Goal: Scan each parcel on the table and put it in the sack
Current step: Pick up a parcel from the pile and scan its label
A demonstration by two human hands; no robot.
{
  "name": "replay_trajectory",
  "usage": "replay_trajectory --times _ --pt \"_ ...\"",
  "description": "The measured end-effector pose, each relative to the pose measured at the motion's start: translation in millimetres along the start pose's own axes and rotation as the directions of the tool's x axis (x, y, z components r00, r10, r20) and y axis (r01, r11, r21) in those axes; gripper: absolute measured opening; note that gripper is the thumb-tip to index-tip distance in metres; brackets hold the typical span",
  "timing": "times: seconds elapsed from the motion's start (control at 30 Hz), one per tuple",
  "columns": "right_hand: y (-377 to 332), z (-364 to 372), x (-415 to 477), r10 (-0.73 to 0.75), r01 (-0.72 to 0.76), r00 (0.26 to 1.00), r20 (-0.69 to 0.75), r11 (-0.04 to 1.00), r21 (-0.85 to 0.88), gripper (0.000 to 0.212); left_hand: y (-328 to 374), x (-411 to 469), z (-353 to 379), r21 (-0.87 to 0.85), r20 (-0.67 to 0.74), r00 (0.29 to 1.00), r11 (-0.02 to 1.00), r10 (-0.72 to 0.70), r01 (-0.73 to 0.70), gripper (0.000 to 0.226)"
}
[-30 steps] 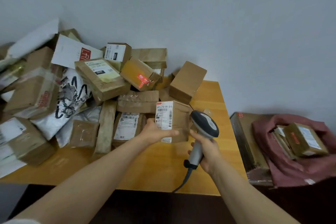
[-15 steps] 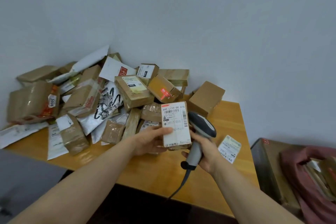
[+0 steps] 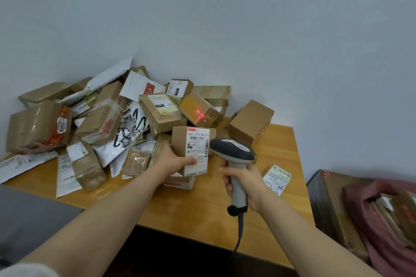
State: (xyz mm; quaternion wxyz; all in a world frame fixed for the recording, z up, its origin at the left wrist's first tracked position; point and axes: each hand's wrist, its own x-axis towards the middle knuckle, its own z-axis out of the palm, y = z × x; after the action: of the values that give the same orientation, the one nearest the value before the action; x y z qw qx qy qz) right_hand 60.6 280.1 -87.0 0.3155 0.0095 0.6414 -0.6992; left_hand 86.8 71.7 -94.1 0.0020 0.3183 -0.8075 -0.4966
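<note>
Here, gripping a labelled parcel (image 3: 180, 141) in the left hand (image 3: 177, 162) above the counter (image 3: 202, 209), just at 9 o'clock of the scanner (image 3: 234, 153) clasped by its handle in the right hand (image 3: 245, 184). Could well misread, with the scanner head beside the label rather than facing it and other labels in the heaped pile (image 3: 157, 114) at 11 o'clock open to the beam. Off at 3 o'clock, a maroon sack (image 3: 369, 195) by a cardboard box (image 3: 326, 204), already holding several parcels.

Brown parcel (image 3: 180, 141) with white label (image 3: 198, 153), grey scanner (image 3: 234, 157), dull-red sack (image 3: 369, 220).
</note>
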Motion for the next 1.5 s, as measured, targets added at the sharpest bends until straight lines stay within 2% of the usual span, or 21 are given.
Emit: replay_trajectory --times 0.17,0.47,0.93,1.17,1.3,1.4,1.5 --pt "-4.7 6.3 -4.3 0.012 -0.011 1.000 0.024 1.000 -0.007 0.012 0.1 6.4 -4.0 0.142 -0.066 0.998 0.990 0.001 0.009 0.084" --pt "-9.9 12.2 -3.9 -0.019 0.019 1.000 -0.007 1.000 -0.007 0.015 4.0 11.2 -4.7 0.148 -0.044 0.999 0.989 0.008 -0.001 0.069" --pt "-11.7 19.5 -2.8 -0.003 0.003 1.000 -0.030 1.000 0.003 0.019 -4.0 29.5 -7.5 0.144 -0.032 0.999 0.990 -0.007 0.011 0.086" --pt "-8.9 19.7 -1.8 0.008 -0.008 0.999 -0.046 1.000 0.006 0.018 -4.2 34.0 -0.4 0.127 -0.013 1.000 0.992 -0.019 0.021 0.083" --pt "-6.7 16.4 -1.6 0.017 -0.015 0.997 -0.070 0.999 0.029 0.017 -4.2 38.3 8.8 0.059 0.045 0.999 0.998 -0.029 0.026 0.082" --pt "-3.8 9.6 -2.5 0.012 0.002 0.992 -0.123 0.994 0.113 0.014 -4.5 42.3 19.6 0.030 0.109 0.993 0.999 -0.040 0.037 0.086" --pt "3.3 -10.8 -5.0 0.029 0.027 0.964 -0.266 0.979 0.203 0.025 0.5 40.4 42.0 -0.049 0.227 0.974 0.999 -0.009 0.020 0.056"
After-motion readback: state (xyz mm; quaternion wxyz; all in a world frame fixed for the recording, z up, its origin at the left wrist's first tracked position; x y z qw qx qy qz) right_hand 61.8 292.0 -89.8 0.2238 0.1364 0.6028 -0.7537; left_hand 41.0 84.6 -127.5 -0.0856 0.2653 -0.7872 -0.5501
